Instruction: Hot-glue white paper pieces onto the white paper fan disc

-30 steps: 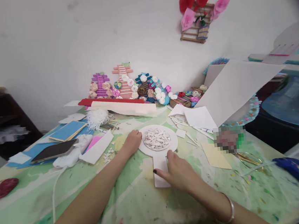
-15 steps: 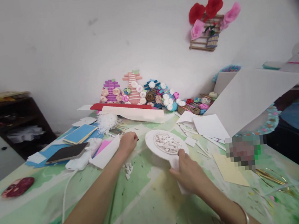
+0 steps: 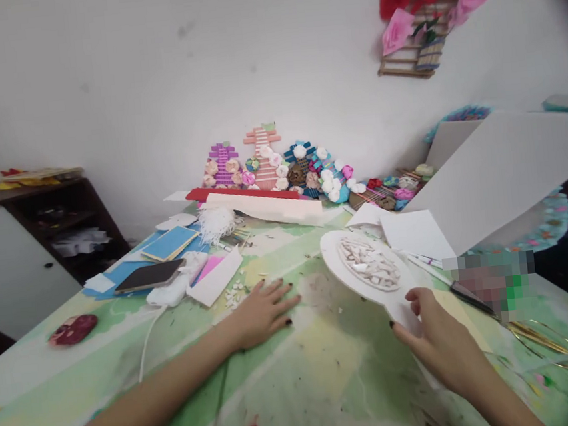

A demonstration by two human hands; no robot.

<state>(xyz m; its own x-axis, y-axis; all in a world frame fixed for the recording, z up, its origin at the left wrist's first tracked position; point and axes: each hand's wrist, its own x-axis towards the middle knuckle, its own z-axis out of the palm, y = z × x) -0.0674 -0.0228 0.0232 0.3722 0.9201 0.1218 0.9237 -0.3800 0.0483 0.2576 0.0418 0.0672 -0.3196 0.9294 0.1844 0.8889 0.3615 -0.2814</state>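
Note:
My left hand (image 3: 267, 312) lies flat on the green patterned tablecloth (image 3: 300, 385), its fingers spread and nothing in them. Beside its wrist and fingers are small white scraps (image 3: 234, 293). My right hand (image 3: 439, 338) grips the handle of a white paddle-shaped board (image 3: 335, 251), with thumb on one side and fingers on the other. An oval patch of small white chips (image 3: 369, 265) covers the middle of the board's round head. Part of the handle is hidden behind my right hand.
Left of centre lie a dark phone (image 3: 149, 275), a white power strip (image 3: 175, 284) and blue cards (image 3: 170, 242). White paper sheets (image 3: 416, 232) and gold-handled scissors (image 3: 540, 342) lie on the right. Rolled paper (image 3: 263, 209) and flower-trimmed crafts (image 3: 263, 158) line the back wall.
My left hand has gone from closed to spread flat and moved nearer over the cloth. My right hand has shifted the board to the right. The view has turned slightly left.

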